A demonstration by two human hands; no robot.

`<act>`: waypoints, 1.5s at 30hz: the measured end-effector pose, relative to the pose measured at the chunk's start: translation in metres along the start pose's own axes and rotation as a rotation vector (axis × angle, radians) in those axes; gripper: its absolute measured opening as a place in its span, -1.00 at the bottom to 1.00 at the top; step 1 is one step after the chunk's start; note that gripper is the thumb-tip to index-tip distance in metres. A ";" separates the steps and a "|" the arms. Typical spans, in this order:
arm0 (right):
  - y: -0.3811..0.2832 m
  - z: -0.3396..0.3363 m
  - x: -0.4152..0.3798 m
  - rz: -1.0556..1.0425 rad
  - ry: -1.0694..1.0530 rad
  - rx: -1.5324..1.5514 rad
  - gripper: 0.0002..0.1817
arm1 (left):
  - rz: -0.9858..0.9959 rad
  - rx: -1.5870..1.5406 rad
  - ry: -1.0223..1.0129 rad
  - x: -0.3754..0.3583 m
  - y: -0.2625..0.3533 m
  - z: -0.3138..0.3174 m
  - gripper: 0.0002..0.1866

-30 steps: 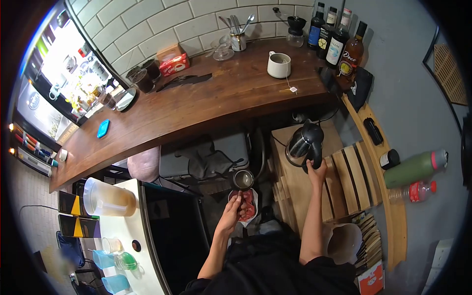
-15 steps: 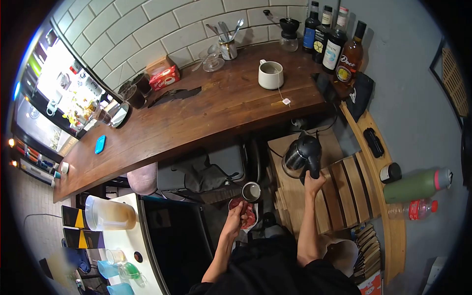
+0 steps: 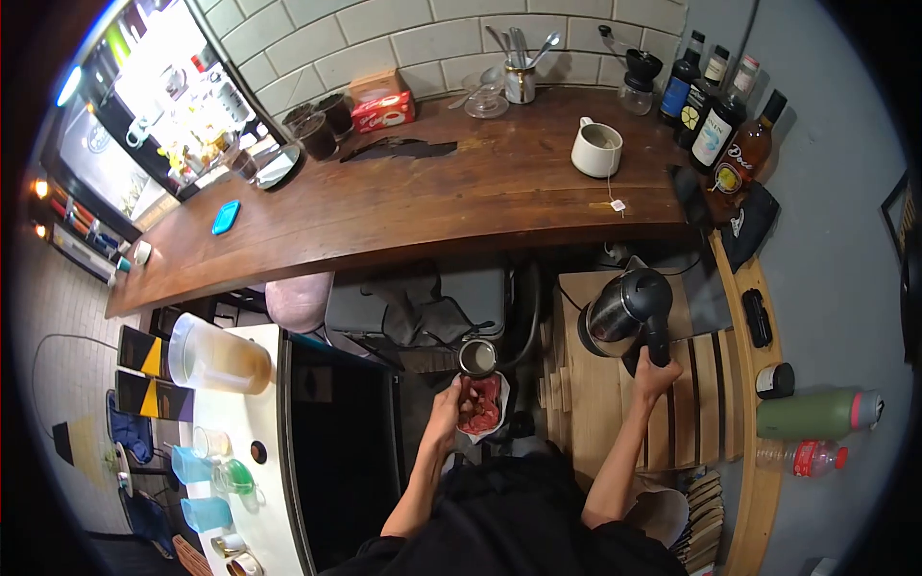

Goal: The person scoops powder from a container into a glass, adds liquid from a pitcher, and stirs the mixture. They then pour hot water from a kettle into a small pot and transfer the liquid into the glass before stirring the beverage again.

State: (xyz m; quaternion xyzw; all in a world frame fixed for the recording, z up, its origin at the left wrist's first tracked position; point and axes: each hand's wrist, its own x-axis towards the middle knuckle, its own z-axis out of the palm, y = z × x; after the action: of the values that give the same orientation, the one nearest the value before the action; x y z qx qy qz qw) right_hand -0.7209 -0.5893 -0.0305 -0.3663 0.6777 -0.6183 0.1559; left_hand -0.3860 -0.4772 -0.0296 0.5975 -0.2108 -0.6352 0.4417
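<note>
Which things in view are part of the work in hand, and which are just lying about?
In hand:
kettle, handle in the right hand
small round vessel, held by the left hand

Probably just lying about:
hand grinder
bottles by the wall
red box
green flask
white mug with tea tag, though its role is unclear

Both hands (image 3: pixel 551 394) grip, forearms angled inward.

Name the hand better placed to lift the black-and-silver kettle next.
Right, most likely: the right hand is on the black handle of the kettle, while the left hand is farther off, holding a small round metal cup.
</note>
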 end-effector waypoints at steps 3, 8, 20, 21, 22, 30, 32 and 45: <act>-0.025 -0.016 -0.001 -0.053 -0.084 0.038 -0.91 | 0.081 0.006 0.029 -0.008 0.008 -0.013 -0.56; -0.068 -0.033 -0.028 -0.109 -0.199 0.123 -0.90 | 0.178 -0.084 0.008 -0.020 0.011 -0.041 -0.59; -0.169 -0.025 -0.117 -0.150 -0.814 0.074 -0.98 | 0.214 -0.139 -0.063 -0.065 -0.008 -0.114 -0.62; -0.181 -0.021 -0.128 -0.105 -0.867 0.063 -0.98 | 0.216 -0.122 -0.041 -0.069 -0.010 -0.120 -0.63; -0.182 -0.017 -0.136 -0.108 -0.876 0.063 -0.98 | 0.217 -0.129 -0.034 -0.073 -0.016 -0.126 -0.63; -0.198 0.024 -0.199 -0.170 -1.280 -0.029 -0.94 | 0.176 -0.091 0.213 -0.099 -0.047 -0.173 -0.62; -0.198 0.034 -0.212 -0.270 -1.352 -0.073 -0.91 | 0.174 -0.113 0.238 -0.105 -0.054 -0.185 -0.62; -0.239 0.068 -0.255 -0.492 -1.468 -0.515 -0.74 | 0.174 -0.088 0.265 -0.126 -0.070 -0.216 -0.57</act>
State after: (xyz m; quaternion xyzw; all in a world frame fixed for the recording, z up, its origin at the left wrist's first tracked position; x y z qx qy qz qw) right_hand -0.4292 -0.4552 0.1232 -0.8408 0.4239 -0.0625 0.3307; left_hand -0.2162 -0.2818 -0.0555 0.6356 -0.1737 -0.5189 0.5446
